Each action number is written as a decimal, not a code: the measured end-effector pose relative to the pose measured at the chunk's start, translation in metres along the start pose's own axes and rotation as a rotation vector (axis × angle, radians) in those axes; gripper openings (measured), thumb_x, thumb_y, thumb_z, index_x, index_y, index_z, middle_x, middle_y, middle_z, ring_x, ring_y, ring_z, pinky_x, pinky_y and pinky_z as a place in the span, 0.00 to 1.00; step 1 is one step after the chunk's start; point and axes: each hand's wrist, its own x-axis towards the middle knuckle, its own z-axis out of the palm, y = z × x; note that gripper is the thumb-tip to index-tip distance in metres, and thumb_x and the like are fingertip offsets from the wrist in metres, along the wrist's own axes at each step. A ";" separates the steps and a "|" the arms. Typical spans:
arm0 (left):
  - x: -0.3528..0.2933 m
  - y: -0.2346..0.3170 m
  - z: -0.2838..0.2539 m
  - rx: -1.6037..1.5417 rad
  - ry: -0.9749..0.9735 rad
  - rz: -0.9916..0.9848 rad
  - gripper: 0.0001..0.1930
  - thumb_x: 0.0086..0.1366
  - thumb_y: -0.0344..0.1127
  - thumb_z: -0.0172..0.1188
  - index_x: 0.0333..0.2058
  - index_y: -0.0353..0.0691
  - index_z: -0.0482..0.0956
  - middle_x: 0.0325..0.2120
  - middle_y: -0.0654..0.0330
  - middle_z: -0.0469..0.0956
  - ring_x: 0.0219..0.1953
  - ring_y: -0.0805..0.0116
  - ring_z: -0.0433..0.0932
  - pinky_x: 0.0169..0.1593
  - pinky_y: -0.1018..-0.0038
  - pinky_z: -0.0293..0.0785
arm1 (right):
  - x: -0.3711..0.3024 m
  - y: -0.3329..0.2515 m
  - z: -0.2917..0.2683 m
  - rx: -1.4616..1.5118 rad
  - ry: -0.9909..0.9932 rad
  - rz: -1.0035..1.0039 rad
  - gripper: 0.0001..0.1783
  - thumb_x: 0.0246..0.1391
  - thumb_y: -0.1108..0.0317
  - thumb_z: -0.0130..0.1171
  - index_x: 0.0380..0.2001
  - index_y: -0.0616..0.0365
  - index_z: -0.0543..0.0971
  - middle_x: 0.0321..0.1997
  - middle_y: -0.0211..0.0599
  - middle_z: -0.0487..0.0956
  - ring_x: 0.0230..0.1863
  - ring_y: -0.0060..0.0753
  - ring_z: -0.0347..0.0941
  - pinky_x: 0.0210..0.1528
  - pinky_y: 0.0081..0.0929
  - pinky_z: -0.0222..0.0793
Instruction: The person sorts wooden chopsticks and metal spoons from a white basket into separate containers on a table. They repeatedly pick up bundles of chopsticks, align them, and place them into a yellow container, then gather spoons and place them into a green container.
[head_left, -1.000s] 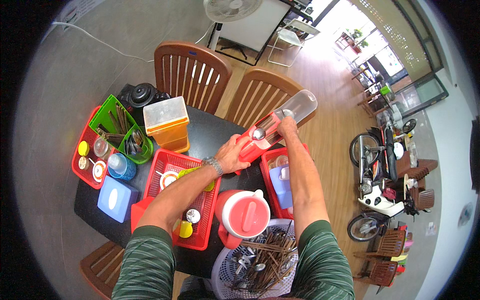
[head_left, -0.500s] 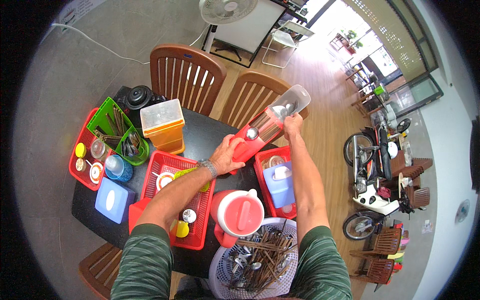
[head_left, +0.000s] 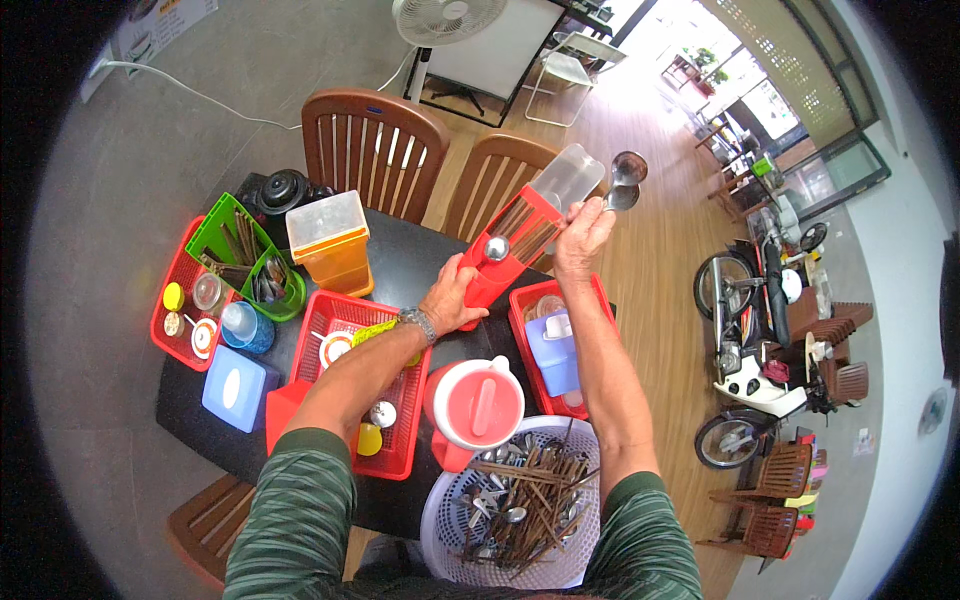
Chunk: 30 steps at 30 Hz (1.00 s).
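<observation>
My left hand is wrapped round the lower part of a red cutlery holder, which leans over the table's far side. Chopsticks fill its back compartment, and a spoon sticks up from the front one. The holder's clear lid is raised. Just right of the lid, my right hand is closed on the spoons; two bowls show beyond the fingers, their handles hidden. Nearest my body, a lavender basket holds a heap of chopsticks and spoons.
A red-and-white jug stands beside a red basket of condiments. Right of it, another red basket holds a blue box. At left are a green cutlery holder, an orange container and a blue tissue box. Chairs line the far edge.
The spoons, seen by the clear lid before, are now out to its right in my right hand. The cutlery holder has shifted slightly left, my left hand still on it.
</observation>
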 end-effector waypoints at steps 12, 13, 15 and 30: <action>-0.019 0.013 -0.014 0.198 -0.121 -0.086 0.27 0.57 0.56 0.71 0.38 0.36 0.78 0.63 0.19 0.59 0.60 0.31 0.72 0.60 0.53 0.75 | -0.045 -0.007 0.005 -0.027 -0.196 -0.044 0.21 0.76 0.56 0.44 0.61 0.60 0.67 0.32 0.23 0.69 0.24 0.13 0.62 0.26 0.17 0.62; -0.023 0.015 -0.018 0.195 -0.123 -0.083 0.27 0.59 0.58 0.69 0.38 0.36 0.79 0.63 0.20 0.59 0.59 0.31 0.74 0.59 0.53 0.75 | -0.047 -0.008 0.003 -0.011 -0.210 0.015 0.23 0.76 0.56 0.44 0.64 0.60 0.66 0.30 0.22 0.67 0.24 0.13 0.60 0.26 0.18 0.61; -0.028 0.021 -0.026 0.221 -0.199 -0.110 0.27 0.61 0.60 0.66 0.39 0.37 0.82 0.63 0.21 0.61 0.56 0.32 0.76 0.58 0.53 0.76 | -0.052 -0.013 -0.001 0.008 -0.220 0.088 0.25 0.76 0.56 0.43 0.66 0.61 0.66 0.28 0.21 0.64 0.25 0.14 0.59 0.27 0.20 0.61; -0.025 0.024 -0.051 0.474 -0.507 0.055 0.21 0.69 0.57 0.57 0.44 0.45 0.86 0.56 0.34 0.72 0.49 0.40 0.80 0.55 0.51 0.76 | -0.075 -0.044 -0.008 0.041 -0.409 0.188 0.12 0.72 0.63 0.54 0.47 0.61 0.76 0.54 0.42 0.82 0.46 0.27 0.78 0.50 0.31 0.77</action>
